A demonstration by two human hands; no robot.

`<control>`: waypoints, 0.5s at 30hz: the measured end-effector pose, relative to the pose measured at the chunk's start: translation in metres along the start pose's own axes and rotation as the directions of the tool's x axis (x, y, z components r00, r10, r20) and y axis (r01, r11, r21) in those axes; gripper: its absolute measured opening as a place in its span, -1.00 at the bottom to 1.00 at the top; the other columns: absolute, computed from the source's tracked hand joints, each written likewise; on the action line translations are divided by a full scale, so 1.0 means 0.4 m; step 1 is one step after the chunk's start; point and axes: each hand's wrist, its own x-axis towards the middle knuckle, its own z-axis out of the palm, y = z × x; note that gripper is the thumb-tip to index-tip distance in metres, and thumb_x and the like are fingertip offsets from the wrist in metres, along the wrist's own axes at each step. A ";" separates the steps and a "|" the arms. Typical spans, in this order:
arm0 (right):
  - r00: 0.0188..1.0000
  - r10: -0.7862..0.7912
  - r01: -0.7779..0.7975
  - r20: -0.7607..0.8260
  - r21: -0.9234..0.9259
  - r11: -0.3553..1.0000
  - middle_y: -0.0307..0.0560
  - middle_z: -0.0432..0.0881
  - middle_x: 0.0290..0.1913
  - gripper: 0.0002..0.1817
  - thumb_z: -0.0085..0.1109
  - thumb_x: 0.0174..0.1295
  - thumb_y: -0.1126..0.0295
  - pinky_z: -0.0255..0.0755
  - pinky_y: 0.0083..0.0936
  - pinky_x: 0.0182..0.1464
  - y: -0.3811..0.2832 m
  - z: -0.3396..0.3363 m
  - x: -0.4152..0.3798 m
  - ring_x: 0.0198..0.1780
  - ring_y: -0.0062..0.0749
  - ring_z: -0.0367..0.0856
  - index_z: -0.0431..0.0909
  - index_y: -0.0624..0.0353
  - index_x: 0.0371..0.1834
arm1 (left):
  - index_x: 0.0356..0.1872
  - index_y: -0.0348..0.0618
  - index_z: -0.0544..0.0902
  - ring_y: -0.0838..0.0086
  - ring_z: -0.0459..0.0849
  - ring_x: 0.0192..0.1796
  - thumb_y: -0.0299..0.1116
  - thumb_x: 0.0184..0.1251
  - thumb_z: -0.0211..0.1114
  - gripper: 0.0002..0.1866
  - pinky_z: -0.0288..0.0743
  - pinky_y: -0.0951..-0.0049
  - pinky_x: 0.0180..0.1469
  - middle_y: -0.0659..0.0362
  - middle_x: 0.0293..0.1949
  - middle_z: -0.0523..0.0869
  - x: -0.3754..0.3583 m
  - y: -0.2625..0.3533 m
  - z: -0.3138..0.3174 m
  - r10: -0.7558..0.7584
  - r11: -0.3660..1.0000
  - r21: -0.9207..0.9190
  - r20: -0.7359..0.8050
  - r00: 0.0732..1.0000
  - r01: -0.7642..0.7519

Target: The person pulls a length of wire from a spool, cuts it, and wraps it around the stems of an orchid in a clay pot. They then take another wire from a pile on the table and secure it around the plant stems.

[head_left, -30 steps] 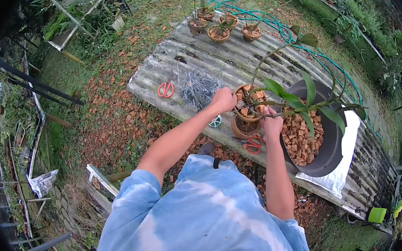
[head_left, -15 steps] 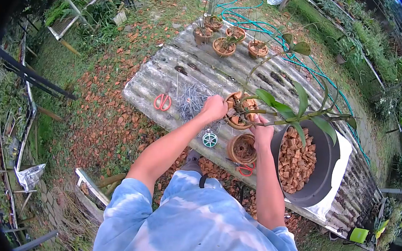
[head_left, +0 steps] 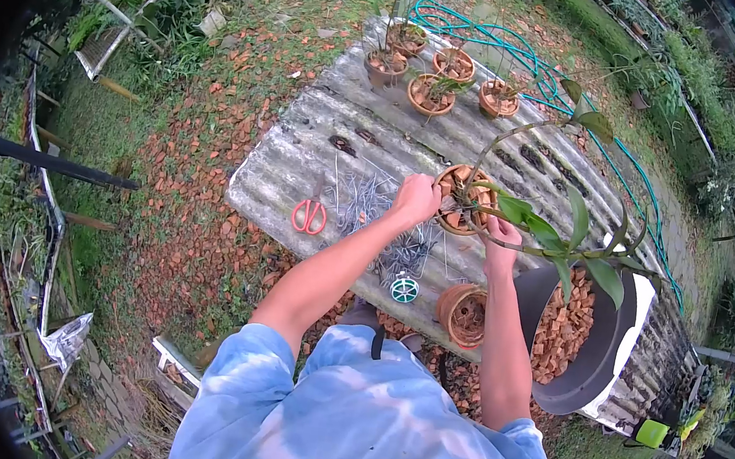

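Note:
A round clay pot (head_left: 450,223) filled with brick chunks holds an orchid plant (head_left: 525,217) with long stems and green leaves leaning right. My left hand (head_left: 418,201) is closed on the pot's left rim. On the pot's right side, my right hand (head_left: 500,242) is closed at the rim, below the leaves; its fingertips are partly hidden. Nearer to me stands another clay pot (head_left: 463,316), tilted, with dark matter inside. Left of it lies a green-and-white spool of tie wire (head_left: 404,289). Beyond my left forearm is a pile of metal wires (head_left: 406,250).
Red-handled scissors (head_left: 309,216) lie at the table's left. A black tub (head_left: 579,391) of brick chunks (head_left: 565,331) sits on a white sack (head_left: 626,364) at right. Several potted plants (head_left: 432,95) line the back of the corrugated table (head_left: 291,145). A green hose (head_left: 537,68) lies beyond.
Both hands and the orchid pot have moved away from me, widening the gap to the nearer clay pot. That pot now looks more tilted. The camera view has shifted.

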 end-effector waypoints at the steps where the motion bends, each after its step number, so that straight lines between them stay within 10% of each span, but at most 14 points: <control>1: 1.000 -0.010 0.010 0.014 0.007 1.000 -0.04 0.76 0.09 -0.67 0.24 0.55 0.37 0.72 -0.33 0.13 -0.009 0.018 0.004 0.08 -0.38 0.75 0.66 0.36 0.24 | -0.13 -0.33 0.82 -0.19 0.78 -0.04 -0.25 0.44 0.25 -0.67 0.62 -0.01 0.14 -0.29 -0.23 0.79 0.003 -0.013 -0.010 -0.009 1.000 0.007 -0.017 1.000 0.009; 15: 0.974 -0.025 0.040 0.224 -0.059 0.997 -0.12 0.81 -0.05 -0.72 0.28 0.52 0.41 0.55 -0.51 -0.04 -0.016 0.429 0.133 -0.10 -0.56 0.69 0.74 0.38 0.13 | -0.13 -0.25 0.82 -0.16 0.80 -0.10 -0.26 0.43 0.20 -0.69 0.64 -0.02 0.11 -0.24 -0.29 0.80 0.101 -0.312 -0.202 -0.191 0.981 -0.054 -0.202 0.961 0.184</control>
